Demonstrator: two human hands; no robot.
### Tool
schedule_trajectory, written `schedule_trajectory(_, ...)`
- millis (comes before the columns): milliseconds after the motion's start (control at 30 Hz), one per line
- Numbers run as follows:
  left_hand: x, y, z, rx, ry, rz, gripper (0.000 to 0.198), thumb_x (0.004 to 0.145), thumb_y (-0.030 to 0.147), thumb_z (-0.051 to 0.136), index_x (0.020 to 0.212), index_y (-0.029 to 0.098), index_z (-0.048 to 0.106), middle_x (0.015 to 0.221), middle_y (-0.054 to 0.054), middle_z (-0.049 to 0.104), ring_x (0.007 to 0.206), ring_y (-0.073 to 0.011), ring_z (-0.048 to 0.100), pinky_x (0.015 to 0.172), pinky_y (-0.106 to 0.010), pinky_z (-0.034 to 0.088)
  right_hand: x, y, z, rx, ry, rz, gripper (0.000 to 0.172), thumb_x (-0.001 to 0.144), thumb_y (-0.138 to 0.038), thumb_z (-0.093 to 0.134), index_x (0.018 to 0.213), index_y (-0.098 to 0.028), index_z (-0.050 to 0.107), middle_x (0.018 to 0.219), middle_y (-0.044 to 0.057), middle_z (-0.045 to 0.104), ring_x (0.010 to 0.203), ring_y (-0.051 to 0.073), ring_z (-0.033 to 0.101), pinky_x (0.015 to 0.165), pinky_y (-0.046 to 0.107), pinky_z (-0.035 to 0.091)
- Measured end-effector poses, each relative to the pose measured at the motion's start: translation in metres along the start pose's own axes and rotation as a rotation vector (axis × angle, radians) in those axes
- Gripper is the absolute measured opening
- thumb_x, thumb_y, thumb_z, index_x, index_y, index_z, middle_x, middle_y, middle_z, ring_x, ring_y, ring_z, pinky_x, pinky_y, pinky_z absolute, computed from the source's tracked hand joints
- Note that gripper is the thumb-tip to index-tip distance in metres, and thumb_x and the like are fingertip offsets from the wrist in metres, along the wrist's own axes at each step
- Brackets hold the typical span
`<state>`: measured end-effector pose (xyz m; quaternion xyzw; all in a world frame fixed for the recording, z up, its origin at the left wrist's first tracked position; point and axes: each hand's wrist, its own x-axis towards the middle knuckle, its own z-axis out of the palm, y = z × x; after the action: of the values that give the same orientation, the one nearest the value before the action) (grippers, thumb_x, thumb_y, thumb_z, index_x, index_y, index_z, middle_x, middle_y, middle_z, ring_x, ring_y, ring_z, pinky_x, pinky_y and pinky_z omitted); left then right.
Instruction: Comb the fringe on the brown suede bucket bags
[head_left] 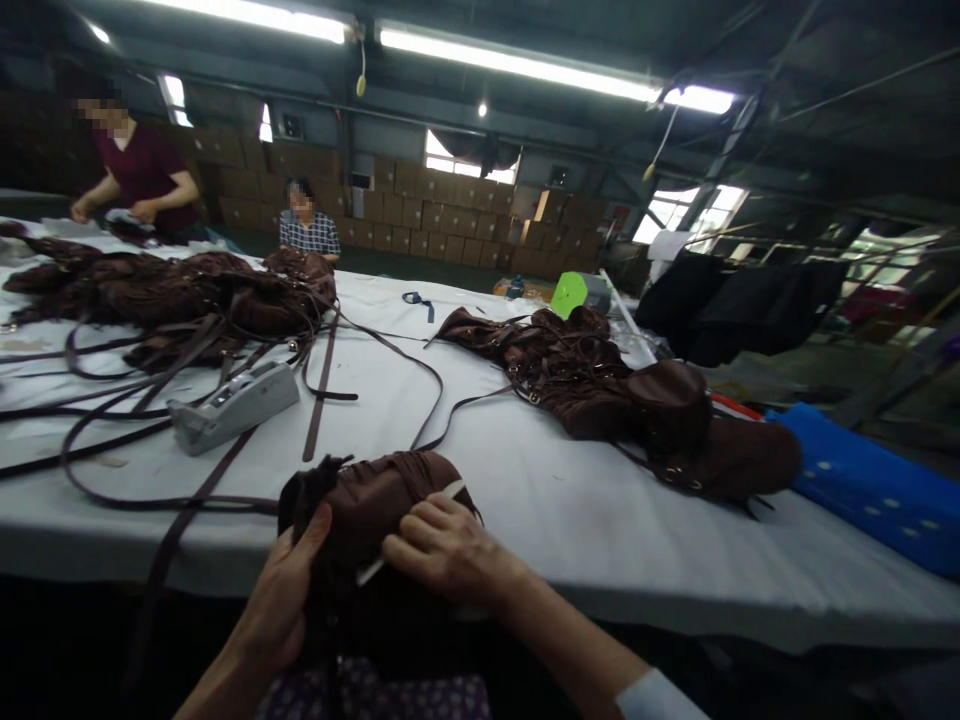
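Note:
A dark brown leather bag [375, 500] rests at the near table edge in front of me, one long strap trailing off to the left. My left hand [289, 575] grips its left side, thumb on top near some dark fringe. My right hand [450, 545] is closed around a thin white stick [371, 571], which slants across the bag's face with both ends showing. What the stick's underside touches cannot be made out. The lower part of the bag is lost in shadow.
Heaped brown bags [187, 290] and straps lie left, with a grey tape dispenser [236, 405] before them. More brown bags [600, 385] lie right, beside a blue bundle [870, 480]. Across the white table [525, 520] are two people [146, 180]. Stacked cartons [442, 215] line the back.

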<state>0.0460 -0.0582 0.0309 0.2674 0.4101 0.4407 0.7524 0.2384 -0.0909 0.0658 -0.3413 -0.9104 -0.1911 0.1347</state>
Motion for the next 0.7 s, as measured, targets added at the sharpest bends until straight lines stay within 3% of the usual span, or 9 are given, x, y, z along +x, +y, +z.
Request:
schedule_trajectory(67, 0.000, 0.006, -0.012, 0.028, 0.025, 0.017, 0.043, 0.082, 0.032, 0.062, 0.122, 0.018, 0.057, 0.108, -0.012, 0.069, 0.100, -0.0278, 0.064, 0.086, -0.041, 0.054, -0.030, 0.022, 0.009, -0.047, -0.154, 0.076, 0.016, 0.093, -0.017, 0.044, 0.104, -0.019, 0.055, 0.083, 0.002, 0.056, 0.078, 0.014, 0.047, 0.075, 0.029, 0.035)
schedule_trajectory(167, 0.003, 0.016, -0.029, 0.064, 0.131, 0.050, 0.040, 0.083, 0.028, 0.060, 0.122, 0.018, 0.056, 0.104, -0.011, 0.071, 0.097, -0.0263, 0.066, 0.085, -0.040, 0.054, -0.107, 0.059, 0.013, -0.180, -0.366, 0.322, 0.016, 0.088, -0.009, 0.048, 0.095, -0.019, 0.058, 0.083, 0.002, 0.059, 0.079, 0.016, 0.050, 0.072, 0.028, 0.035)
schedule_trajectory(233, 0.004, 0.023, -0.033, 0.074, 0.189, 0.066, 0.041, 0.084, 0.030, 0.059, 0.123, 0.018, 0.055, 0.102, -0.011, 0.071, 0.095, -0.0258, 0.067, 0.084, -0.040, 0.055, -0.152, 0.077, 0.006, -0.239, -0.398, 0.419, 0.023, 0.083, 0.000, 0.046, 0.079, -0.017, 0.060, 0.070, 0.003, 0.057, 0.069, 0.017, 0.050, 0.065, 0.028, 0.034)
schedule_trajectory(300, 0.005, 0.027, -0.028, 0.065, 0.143, 0.028, 0.043, 0.083, 0.033, 0.060, 0.124, 0.018, 0.055, 0.103, -0.012, 0.071, 0.095, -0.0255, 0.067, 0.084, -0.039, 0.055, -0.170, 0.079, -0.004, -0.279, -0.349, 0.517, 0.028, 0.082, 0.005, 0.041, 0.082, -0.015, 0.062, 0.067, 0.005, 0.057, 0.066, 0.017, 0.050, 0.063, 0.029, 0.034)
schedule_trajectory(400, 0.006, 0.027, -0.006, 0.048, -0.074, -0.067, 0.046, 0.083, 0.036, 0.060, 0.124, 0.016, 0.055, 0.108, -0.013, 0.069, 0.097, -0.0254, 0.066, 0.083, -0.035, 0.055, -0.129, 0.051, -0.021, -0.173, -0.079, 0.608, 0.027, 0.089, -0.004, 0.038, 0.102, -0.015, 0.059, 0.083, 0.007, 0.060, 0.077, 0.018, 0.051, 0.070, 0.029, 0.036)
schedule_trajectory(467, 0.007, 0.025, 0.010, 0.068, -0.195, -0.105, 0.048, 0.084, 0.039, 0.058, 0.125, 0.014, 0.054, 0.107, -0.015, 0.069, 0.095, -0.0262, 0.067, 0.078, -0.034, 0.056, -0.072, 0.022, -0.030, -0.007, 0.022, 0.425, 0.026, 0.093, -0.011, 0.037, 0.108, -0.018, 0.057, 0.091, 0.006, 0.059, 0.084, 0.017, 0.051, 0.076, 0.029, 0.037)
schedule_trajectory(533, 0.007, 0.026, 0.020, 0.129, -0.237, -0.116, 0.051, 0.083, 0.041, 0.058, 0.125, 0.012, 0.054, 0.101, -0.015, 0.070, 0.087, -0.0264, 0.068, 0.067, -0.031, 0.057, -0.016, -0.001, -0.034, 0.084, -0.039, 0.151, 0.021, 0.095, -0.021, 0.038, 0.108, -0.021, 0.055, 0.090, 0.003, 0.058, 0.082, 0.016, 0.049, 0.076, 0.030, 0.036)
schedule_trajectory(600, 0.007, 0.031, 0.022, 0.185, -0.247, -0.102, 0.053, 0.082, 0.041, 0.060, 0.125, 0.011, 0.054, 0.096, -0.015, 0.071, 0.081, -0.0259, 0.069, 0.060, -0.028, 0.056, 0.018, -0.011, -0.030, 0.077, -0.078, 0.059, 0.020, 0.096, -0.021, 0.037, 0.104, -0.020, 0.055, 0.088, 0.002, 0.056, 0.080, 0.016, 0.047, 0.075, 0.031, 0.035)
schedule_trajectory(700, 0.006, 0.041, 0.015, 0.174, -0.249, -0.057, 0.052, 0.082, 0.041, 0.060, 0.125, 0.011, 0.054, 0.100, -0.015, 0.071, 0.085, -0.0270, 0.069, 0.067, -0.032, 0.057, 0.013, -0.001, -0.010, 0.038, -0.187, 0.065, 0.015, 0.094, -0.018, 0.040, 0.098, -0.019, 0.055, 0.086, 0.002, 0.056, 0.079, 0.016, 0.046, 0.073, 0.030, 0.034)
